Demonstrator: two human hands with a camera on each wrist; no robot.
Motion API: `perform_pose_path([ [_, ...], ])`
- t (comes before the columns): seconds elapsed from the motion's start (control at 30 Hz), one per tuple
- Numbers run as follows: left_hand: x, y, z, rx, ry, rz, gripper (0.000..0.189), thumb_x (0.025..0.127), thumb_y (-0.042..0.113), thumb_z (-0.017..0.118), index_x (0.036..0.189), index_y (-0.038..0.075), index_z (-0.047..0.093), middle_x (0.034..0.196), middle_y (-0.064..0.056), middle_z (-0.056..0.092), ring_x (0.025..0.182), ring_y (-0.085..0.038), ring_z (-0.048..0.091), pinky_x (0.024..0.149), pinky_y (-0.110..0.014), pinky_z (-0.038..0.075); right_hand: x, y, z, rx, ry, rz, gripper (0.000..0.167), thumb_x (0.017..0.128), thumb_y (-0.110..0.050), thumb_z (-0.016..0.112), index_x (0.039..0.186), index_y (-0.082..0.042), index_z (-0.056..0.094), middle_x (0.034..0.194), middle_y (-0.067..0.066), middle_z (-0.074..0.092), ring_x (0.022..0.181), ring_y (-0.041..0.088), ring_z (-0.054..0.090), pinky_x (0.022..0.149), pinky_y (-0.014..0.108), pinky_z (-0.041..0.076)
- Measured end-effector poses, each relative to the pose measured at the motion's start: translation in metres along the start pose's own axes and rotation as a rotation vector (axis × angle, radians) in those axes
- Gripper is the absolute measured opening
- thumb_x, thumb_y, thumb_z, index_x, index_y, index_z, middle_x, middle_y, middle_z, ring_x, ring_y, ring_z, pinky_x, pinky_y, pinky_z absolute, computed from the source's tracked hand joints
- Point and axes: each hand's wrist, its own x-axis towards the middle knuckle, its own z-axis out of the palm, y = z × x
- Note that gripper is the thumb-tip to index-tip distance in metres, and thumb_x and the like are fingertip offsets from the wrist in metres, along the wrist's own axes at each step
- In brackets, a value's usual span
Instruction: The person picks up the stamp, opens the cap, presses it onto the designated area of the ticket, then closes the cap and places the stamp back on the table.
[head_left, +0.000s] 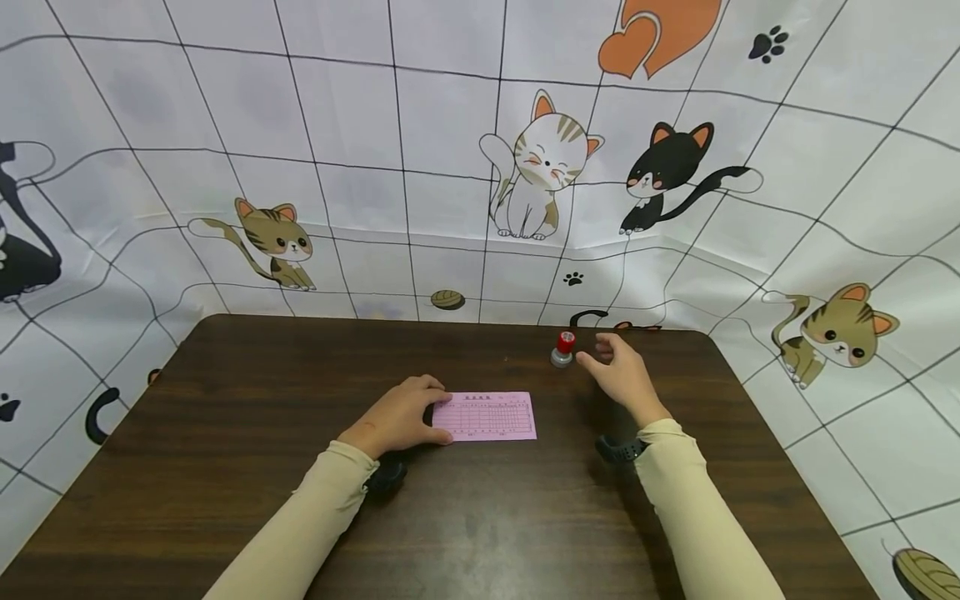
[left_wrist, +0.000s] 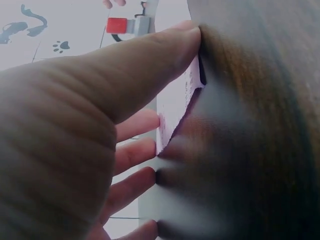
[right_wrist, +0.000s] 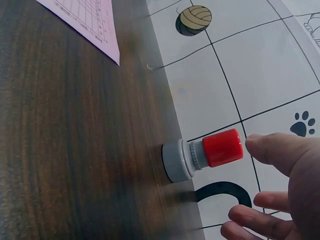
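A pink printed form [head_left: 486, 417] with a ruled table lies on the brown table. At its left end my left hand [head_left: 405, 415] rests with thumb and fingers spread, the thumb on the near corner and fingertips touching the far corner; in the left wrist view the paper's edge [left_wrist: 175, 117] lifts slightly between them. A self-inking-style stamp [right_wrist: 202, 154], grey at the base with a red top, stands upright near the table's back edge. Just right of the stamp, my right hand [head_left: 621, 372] hovers with thumb and fingers apart, not touching it.
The dark wooden table [head_left: 225, 467] reaches to a white cloth backdrop [head_left: 337, 108] with grid lines and cartoon cats, which hangs behind it and at the sides. A dark strap [head_left: 621, 450] with a device sits at the right wrist.
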Motion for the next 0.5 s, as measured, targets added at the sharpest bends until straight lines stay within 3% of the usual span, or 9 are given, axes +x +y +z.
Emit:
perform_pose_path([
  [0.5, 0.01, 0.004, 0.002, -0.018, 0.015, 0.008, 0.069, 0.082, 0.045, 0.088, 0.138, 0.011, 0.067, 0.142, -0.01, 0.058, 0.131, -0.032, 0.053, 0.111, -0.049, 0.045, 0.027, -0.004, 0.011, 0.008, -0.054, -0.006, 0.063, 0.099, -0.035, 0.07, 0.145, 0.003, 0.051, 0.138, 0.026, 0.06, 0.127, 0.04, 0.059, 0.105, 0.055, 0.05],
])
